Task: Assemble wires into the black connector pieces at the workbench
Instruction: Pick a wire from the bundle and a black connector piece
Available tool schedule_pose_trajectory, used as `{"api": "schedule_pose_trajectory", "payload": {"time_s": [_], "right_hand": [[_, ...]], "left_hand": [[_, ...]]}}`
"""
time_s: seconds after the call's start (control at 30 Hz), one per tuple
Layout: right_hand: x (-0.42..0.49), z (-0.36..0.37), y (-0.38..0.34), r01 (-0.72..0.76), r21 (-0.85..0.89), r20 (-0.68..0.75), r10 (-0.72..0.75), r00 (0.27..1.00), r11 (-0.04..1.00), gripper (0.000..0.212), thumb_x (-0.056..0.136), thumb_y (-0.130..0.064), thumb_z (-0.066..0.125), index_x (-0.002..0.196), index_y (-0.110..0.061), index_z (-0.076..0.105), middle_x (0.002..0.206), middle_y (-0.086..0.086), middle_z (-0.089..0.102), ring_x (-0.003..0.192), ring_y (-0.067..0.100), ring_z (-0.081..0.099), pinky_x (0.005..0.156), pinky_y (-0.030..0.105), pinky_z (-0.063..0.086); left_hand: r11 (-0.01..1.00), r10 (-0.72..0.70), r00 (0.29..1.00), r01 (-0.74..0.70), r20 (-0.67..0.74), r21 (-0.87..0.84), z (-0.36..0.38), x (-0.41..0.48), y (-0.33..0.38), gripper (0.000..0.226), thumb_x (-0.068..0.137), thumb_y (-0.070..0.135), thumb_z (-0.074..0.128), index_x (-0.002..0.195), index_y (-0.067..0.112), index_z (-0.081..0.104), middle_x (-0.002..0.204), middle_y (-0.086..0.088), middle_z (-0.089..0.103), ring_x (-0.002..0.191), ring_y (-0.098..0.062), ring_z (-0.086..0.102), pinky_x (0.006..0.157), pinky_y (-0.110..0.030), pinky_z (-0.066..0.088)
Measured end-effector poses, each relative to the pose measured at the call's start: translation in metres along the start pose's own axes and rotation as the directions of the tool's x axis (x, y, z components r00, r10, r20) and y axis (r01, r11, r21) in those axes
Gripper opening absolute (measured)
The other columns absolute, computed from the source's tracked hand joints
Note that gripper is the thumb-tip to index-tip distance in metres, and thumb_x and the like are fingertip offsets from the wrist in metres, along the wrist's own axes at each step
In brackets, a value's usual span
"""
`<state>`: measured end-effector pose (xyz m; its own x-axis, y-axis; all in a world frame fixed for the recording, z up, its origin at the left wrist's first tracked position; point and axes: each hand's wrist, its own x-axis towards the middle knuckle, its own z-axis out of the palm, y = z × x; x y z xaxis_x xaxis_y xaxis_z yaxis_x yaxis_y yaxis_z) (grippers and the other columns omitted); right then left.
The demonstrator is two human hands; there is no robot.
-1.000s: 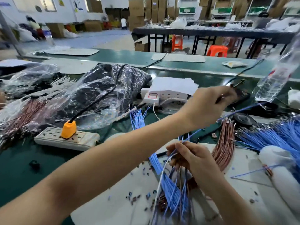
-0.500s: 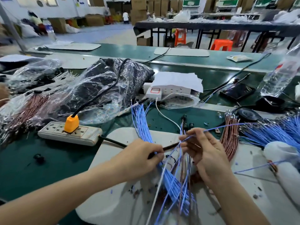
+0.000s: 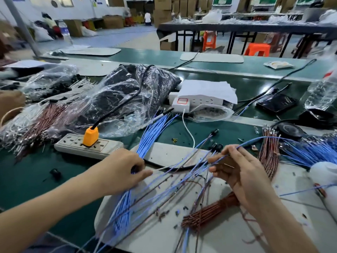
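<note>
The right hand (image 3: 242, 172) pinches one blue wire (image 3: 251, 141) at its fingertips, and the wire's long axis runs away up and to the right. The left hand (image 3: 118, 172) is curled over the bundle (image 3: 151, 134), gripping strands of it. A black connector (image 3: 217, 147) lies on the pad (image 3: 169, 154) just beyond the right fingertips, so that hand looks nearer for the insertion.

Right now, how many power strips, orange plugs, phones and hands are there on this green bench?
Power strips: 2, long grey plastic power strip and white plastic power strip
Orange plugs: 1, chunky orange plastic plug
Phones: 1, flat black phone
Hands: 2, left hand gripping blue wire bundle, right hand pinching thin blue wire
Total: 6
</note>
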<state>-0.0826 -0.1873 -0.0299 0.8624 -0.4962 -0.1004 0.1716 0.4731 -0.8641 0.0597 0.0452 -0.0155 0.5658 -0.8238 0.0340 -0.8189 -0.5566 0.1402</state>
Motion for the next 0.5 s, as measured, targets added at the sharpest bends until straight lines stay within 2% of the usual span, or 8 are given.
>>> {"api": "schedule_pose_trajectory", "payload": {"time_s": [0.1,0.2,0.23,0.3,0.37,0.43,0.5], "right_hand": [[0.000,-0.001,0.002,-0.023,-0.069,0.015,0.024,1.000,0.997,0.029,0.098,-0.015,0.040,0.076,-0.001,0.054,0.061,0.015,0.066,0.045,0.020,0.059,0.044,0.023,0.051],[0.002,-0.004,0.003,-0.024,-0.087,-0.012,0.023,1.000,0.996,0.030,0.099,-0.016,0.040,0.074,-0.003,0.052,0.063,0.014,0.067,0.043,0.018,0.056,0.042,0.021,0.048],[0.002,-0.004,0.003,-0.025,-0.100,-0.011,0.024,1.000,0.995,0.031,0.100,-0.016,0.040,0.074,-0.004,0.051,0.066,0.015,0.069,0.043,0.017,0.056,0.041,0.021,0.048],[0.002,-0.005,0.004,-0.029,-0.130,0.003,0.030,1.000,0.991,0.031,0.100,-0.017,0.039,0.073,-0.005,0.050,0.075,0.019,0.072,0.042,0.017,0.055,0.041,0.020,0.047],[0.002,-0.005,0.005,-0.024,-0.156,0.014,0.027,1.000,0.987,0.033,0.099,-0.018,0.040,0.071,-0.005,0.049,0.086,0.020,0.073,0.042,0.016,0.054,0.042,0.021,0.047],[0.002,-0.005,0.006,-0.014,-0.167,0.019,0.018,1.000,0.986,0.035,0.100,-0.018,0.040,0.068,-0.005,0.049,0.094,0.017,0.073,0.042,0.016,0.054,0.042,0.021,0.046],[0.002,-0.006,0.005,-0.011,-0.174,0.020,0.014,1.000,0.985,0.036,0.100,-0.017,0.039,0.067,-0.005,0.048,0.098,0.014,0.073,0.042,0.017,0.055,0.042,0.021,0.046]], "left_hand": [[0.994,-0.066,0.998,0.066,-0.003,0.090,0.001,0.000,-0.002,0.039,0.091,0.055,0.045,0.068,0.024,0.052,0.070,0.011,0.050,0.072,-0.009,0.045,0.073,-0.027,0.040],[0.970,-0.165,0.985,0.171,-0.050,0.171,-0.001,-0.004,0.008,0.043,0.090,0.063,0.036,0.083,0.025,0.056,0.083,0.013,0.052,0.087,-0.011,0.053,0.078,-0.030,0.047],[0.976,-0.147,0.984,0.161,-0.101,0.145,-0.001,-0.007,0.014,0.044,0.089,0.065,0.032,0.089,0.027,0.056,0.087,0.014,0.054,0.087,-0.011,0.055,0.077,-0.030,0.048],[0.998,-0.059,0.987,0.054,-0.149,-0.040,-0.002,-0.013,0.031,0.048,0.087,0.067,0.029,0.096,0.030,0.058,0.090,0.017,0.059,0.083,-0.006,0.057,0.073,-0.028,0.048],[0.991,-0.002,0.996,-0.010,-0.084,-0.136,0.000,-0.018,0.050,0.047,0.089,0.067,0.031,0.110,0.033,0.058,0.104,0.019,0.062,0.093,-0.003,0.058,0.079,-0.026,0.047],[0.999,-0.036,0.999,0.036,-0.004,-0.039,0.008,-0.016,0.061,0.050,0.091,0.066,0.033,0.126,0.033,0.044,0.122,0.015,0.057,0.111,-0.012,0.055,0.089,-0.032,0.047],[0.992,-0.110,0.991,0.104,0.080,0.068,0.015,-0.012,0.066,0.051,0.091,0.065,0.033,0.126,0.028,0.035,0.123,0.007,0.055,0.111,-0.021,0.055,0.085,-0.036,0.047]]}}
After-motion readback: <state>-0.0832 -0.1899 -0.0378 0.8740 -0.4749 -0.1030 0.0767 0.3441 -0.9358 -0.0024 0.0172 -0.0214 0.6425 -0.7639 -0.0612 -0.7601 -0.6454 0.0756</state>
